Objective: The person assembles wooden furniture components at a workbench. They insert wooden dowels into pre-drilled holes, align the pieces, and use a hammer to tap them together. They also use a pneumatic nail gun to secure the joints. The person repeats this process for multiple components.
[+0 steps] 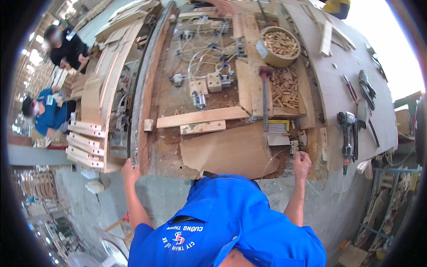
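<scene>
My left hand (130,172) is closed at the near end of the long dark rail (136,147) along the bench's left side; what its fingers hold, if anything, is hidden. My right hand (302,163) is closed at the near right of the bench, just below a small metal valve-like fitting (294,147). Whether it grips part of that fitting cannot be seen. Between my hands lies a sheet of brown cardboard (227,151). Beyond it are a wooden strip (202,117), a shorter drilled block (203,127) and pneumatic clamps (199,99) with clear tubing.
A round tub of dowels (280,46) stands above loose dowels (284,89) and a hammer (265,98). An air tool (346,133) and pliers (350,88) lie on the right board. Drilled rails (86,142) are stacked left. Two people (51,111) work at far left; another hand (221,6) shows at the far edge.
</scene>
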Demonstrator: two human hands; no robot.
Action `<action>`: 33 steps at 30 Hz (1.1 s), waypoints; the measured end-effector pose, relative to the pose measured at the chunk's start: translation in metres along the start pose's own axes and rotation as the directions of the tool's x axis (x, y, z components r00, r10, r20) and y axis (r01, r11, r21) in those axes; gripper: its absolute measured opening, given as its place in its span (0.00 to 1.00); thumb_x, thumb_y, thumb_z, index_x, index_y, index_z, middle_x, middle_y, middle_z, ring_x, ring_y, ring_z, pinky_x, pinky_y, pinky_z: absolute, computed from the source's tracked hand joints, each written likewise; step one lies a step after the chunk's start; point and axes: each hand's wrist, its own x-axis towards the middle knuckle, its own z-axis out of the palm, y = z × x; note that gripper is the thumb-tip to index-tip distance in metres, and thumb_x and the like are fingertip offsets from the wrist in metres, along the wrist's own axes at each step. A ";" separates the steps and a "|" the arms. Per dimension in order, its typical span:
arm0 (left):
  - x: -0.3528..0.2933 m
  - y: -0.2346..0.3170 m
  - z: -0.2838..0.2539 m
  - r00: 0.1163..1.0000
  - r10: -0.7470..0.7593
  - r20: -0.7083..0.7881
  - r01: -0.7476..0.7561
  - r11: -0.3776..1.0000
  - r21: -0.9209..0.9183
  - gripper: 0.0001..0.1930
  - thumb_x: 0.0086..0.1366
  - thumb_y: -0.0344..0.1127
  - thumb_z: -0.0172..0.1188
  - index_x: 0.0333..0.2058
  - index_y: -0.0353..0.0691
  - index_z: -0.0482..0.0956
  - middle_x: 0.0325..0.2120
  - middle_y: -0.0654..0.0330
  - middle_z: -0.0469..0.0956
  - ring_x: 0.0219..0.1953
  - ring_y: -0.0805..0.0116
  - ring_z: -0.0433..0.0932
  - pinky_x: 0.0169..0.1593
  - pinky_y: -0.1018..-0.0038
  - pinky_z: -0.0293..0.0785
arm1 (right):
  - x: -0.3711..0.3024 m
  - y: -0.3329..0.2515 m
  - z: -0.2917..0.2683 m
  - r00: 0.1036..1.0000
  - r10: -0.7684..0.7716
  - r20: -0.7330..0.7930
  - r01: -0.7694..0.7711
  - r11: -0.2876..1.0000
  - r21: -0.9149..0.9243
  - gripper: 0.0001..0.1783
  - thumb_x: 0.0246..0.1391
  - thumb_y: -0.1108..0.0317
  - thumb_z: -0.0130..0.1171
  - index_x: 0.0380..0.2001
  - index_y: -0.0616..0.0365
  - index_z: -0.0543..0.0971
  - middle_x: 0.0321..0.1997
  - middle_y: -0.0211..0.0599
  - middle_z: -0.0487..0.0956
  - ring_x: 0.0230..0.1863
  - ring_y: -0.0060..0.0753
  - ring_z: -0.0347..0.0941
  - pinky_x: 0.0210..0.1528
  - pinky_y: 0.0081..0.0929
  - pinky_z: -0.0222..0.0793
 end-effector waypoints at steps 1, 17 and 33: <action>-0.002 0.004 0.001 0.995 0.042 -0.094 -0.037 0.998 0.052 0.30 0.66 0.38 0.69 0.65 0.34 0.74 0.56 0.40 0.82 0.59 0.41 0.80 0.64 0.51 0.74 | -0.002 -0.002 0.003 0.999 0.028 0.039 -0.029 0.999 0.032 0.18 0.62 0.59 0.67 0.45 0.65 0.86 0.37 0.45 0.89 0.39 0.38 0.85 0.47 0.36 0.79; -0.061 0.188 0.127 0.825 0.541 0.165 -0.410 0.773 -0.484 0.16 0.68 0.42 0.67 0.47 0.37 0.87 0.39 0.46 0.89 0.40 0.52 0.90 0.46 0.62 0.85 | -0.012 0.007 0.035 0.904 0.428 -0.005 -0.377 0.801 0.465 0.13 0.74 0.59 0.55 0.47 0.59 0.74 0.37 0.36 0.81 0.28 0.26 0.78 0.23 0.26 0.72; -0.049 0.216 0.155 0.743 0.598 0.300 -0.487 0.791 -0.371 0.16 0.66 0.50 0.67 0.39 0.43 0.87 0.31 0.51 0.87 0.36 0.49 0.87 0.42 0.55 0.82 | 0.004 0.019 0.033 0.991 -0.094 -0.098 0.042 0.896 -0.441 0.19 0.70 0.57 0.58 0.40 0.66 0.85 0.40 0.62 0.85 0.44 0.66 0.82 0.47 0.55 0.75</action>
